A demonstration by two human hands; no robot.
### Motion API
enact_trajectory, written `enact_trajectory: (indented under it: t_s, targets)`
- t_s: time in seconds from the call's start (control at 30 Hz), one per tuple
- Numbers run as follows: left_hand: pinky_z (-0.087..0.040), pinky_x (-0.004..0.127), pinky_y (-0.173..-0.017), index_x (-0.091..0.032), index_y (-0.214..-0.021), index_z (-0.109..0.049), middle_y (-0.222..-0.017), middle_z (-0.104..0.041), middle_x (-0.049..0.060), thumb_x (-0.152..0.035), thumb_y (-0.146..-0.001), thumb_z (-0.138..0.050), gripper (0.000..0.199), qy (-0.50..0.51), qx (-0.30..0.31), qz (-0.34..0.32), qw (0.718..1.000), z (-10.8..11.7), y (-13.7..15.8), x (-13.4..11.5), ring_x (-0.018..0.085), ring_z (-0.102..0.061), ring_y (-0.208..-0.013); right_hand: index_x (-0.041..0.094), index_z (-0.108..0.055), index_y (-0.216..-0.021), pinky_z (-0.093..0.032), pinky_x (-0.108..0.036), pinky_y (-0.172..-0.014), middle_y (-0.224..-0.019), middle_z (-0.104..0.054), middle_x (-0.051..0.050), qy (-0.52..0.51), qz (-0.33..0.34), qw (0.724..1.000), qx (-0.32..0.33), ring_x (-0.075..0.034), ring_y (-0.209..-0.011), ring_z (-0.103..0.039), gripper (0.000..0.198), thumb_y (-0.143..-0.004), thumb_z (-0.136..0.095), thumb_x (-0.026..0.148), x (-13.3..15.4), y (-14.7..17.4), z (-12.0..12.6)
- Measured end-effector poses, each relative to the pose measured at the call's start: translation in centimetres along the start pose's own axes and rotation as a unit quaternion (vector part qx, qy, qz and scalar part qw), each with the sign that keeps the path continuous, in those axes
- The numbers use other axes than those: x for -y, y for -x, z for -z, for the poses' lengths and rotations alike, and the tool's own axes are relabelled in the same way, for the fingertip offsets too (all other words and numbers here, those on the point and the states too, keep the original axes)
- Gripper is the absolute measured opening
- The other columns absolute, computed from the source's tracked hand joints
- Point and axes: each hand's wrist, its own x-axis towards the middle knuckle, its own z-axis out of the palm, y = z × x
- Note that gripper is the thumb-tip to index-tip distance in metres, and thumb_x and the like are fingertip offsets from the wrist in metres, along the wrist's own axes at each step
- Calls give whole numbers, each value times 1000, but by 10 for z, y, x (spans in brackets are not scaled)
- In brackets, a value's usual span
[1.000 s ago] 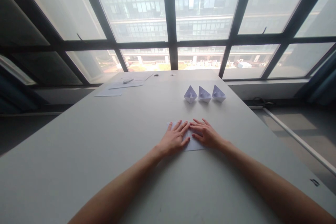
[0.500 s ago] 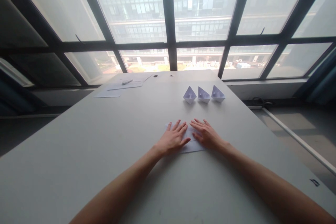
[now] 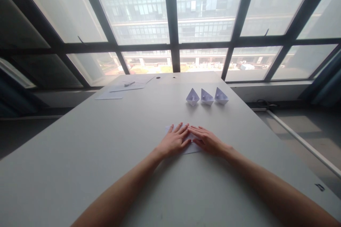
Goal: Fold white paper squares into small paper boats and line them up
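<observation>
White paper sheet (image 3: 191, 150) lies flat on near-middle part of white table (image 3: 106, 149), mostly covered by hands. Left hand (image 3: 174, 142) spread flat on its left part; right hand (image 3: 209, 142) rests on right part, fingers extended, close together. Hands side by side, fingertips touching or nearly so. Farther, slightly right: three folded paper shapes (image 3: 207, 99) in row. Far left: loose sheets (image 3: 110, 94), white pen-like object (image 3: 129, 83) on top. Beyond table, windows (image 3: 205, 14).

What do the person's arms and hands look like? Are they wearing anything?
The left hand and right hand are bare: no gloves, and no rings that I can see. The left arm and right arm narrow toward the hands, with no sleeve, watch or bracelet showing.
</observation>
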Motion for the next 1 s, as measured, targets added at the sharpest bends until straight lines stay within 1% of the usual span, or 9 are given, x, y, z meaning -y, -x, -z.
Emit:
enact_trajectory:
  t_s: [0.07,0.17,0.27,0.37,0.53,0.7,0.9,1.0]
  targets:
    - [-9,57,-119,-34,-156,-19,-163,-18,0,-59,-101,-21,60,-1,4,9,1000,0,0,5,29,-12,-151,25,-27,-155,-21,-44,-121,-159,-30,-5,9,5,1000,23,-21,-146,-29,57,-101,-41,39,3,0,1]
    - [-8,56,-119,-29,-157,-19,-163,-18,2,-59,-101,-22,63,-2,8,19,1000,1,0,11,28,-11,-151,23,-22,-156,-15,-48,-122,-160,-23,-8,37,-10,998,58,-23,-148,-22,63,-101,-38,49,5,0,2]
    - [-8,54,-120,-26,-157,-20,-163,-18,2,-59,-101,-22,65,-4,7,28,1000,1,0,13,27,-11,-151,22,-22,-156,-12,-50,-122,-161,-21,-8,59,-23,994,84,-24,-149,-18,64,-102,-32,54,5,0,3]
    - [-9,55,-120,-26,-157,-20,-163,-17,2,-59,-101,-23,65,-5,9,33,999,2,0,13,27,-12,-151,21,-25,-155,-13,-49,-122,-160,-22,-7,73,-30,993,88,-24,-149,-18,64,-102,-28,55,5,1,3]
    - [-10,55,-120,-23,-157,-21,-163,-17,3,-57,-100,-26,66,-8,3,52,999,2,-2,15,27,-12,-151,16,-27,-155,-15,-48,-122,-160,-24,-11,103,-54,991,69,-25,-148,-21,69,-100,-28,58,7,1,1]
    - [-11,55,-120,-19,-156,-23,-162,-18,5,-55,-100,-30,67,-16,-18,79,997,-3,-2,17,28,-13,-151,9,-32,-152,-11,-51,-121,-157,-29,-18,146,-113,982,41,-27,-148,-23,74,-99,-27,60,10,2,-4]
    - [-10,56,-120,-19,-156,-24,-162,-18,5,-56,-100,-29,67,-19,-28,80,996,-7,0,18,29,-13,-150,6,-34,-151,-11,-54,-120,-157,-28,-20,157,-171,973,3,-30,-148,-22,75,-99,-28,60,14,5,-8]
    - [-11,58,-119,-23,-156,-25,-163,-19,4,-55,-100,-29,64,-16,-25,62,998,-5,1,18,30,-13,-150,9,-35,-151,-14,-52,-121,-157,-30,-17,137,-152,978,-27,-27,-148,-23,66,-101,-31,52,16,3,-5]
